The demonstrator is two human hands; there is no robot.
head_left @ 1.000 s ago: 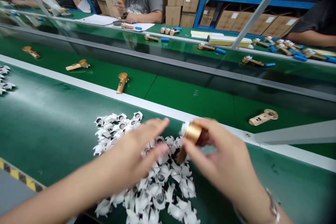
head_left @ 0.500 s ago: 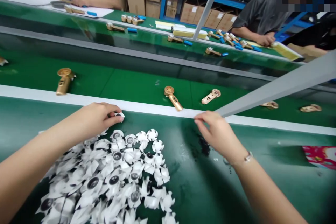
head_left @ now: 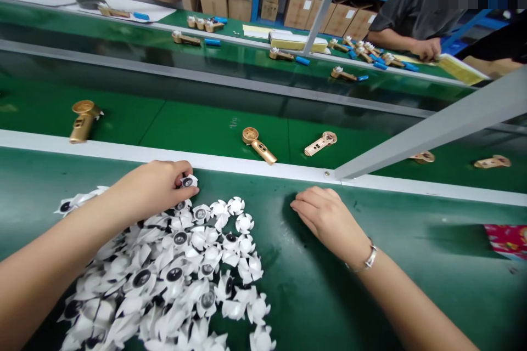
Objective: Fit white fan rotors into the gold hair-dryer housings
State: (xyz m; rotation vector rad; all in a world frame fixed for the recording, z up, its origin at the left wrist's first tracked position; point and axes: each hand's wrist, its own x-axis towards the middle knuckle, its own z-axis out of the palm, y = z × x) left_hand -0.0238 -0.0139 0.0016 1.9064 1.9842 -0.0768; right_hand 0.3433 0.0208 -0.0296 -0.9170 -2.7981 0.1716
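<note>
My left hand (head_left: 154,189) pinches a small white fan blade (head_left: 190,181) with a dark round hub, between thumb and fingers. Beneath and beside that forearm spreads a heap of similar white fan blades (head_left: 175,274), some with dark hubs facing up. To the right, my right hand (head_left: 329,222) is low over the green worktop (head_left: 267,192), palm down, its fingers pressed together. Whatever lies under that palm or between its fingertips is hidden.
Gold handheld-fan housings (head_left: 258,145) lie on the green belt (head_left: 197,126) beyond a white rail. A grey post (head_left: 432,123) slants across at right. A red box (head_left: 506,240) sits at the right edge. Two people work across the line, near blue cylinders (head_left: 302,60).
My right hand has shifted left and down, covering the small dark pile seen before. My left hand keeps its fan blade, now turned hub outward. Housings on the near belt have shifted left.
</note>
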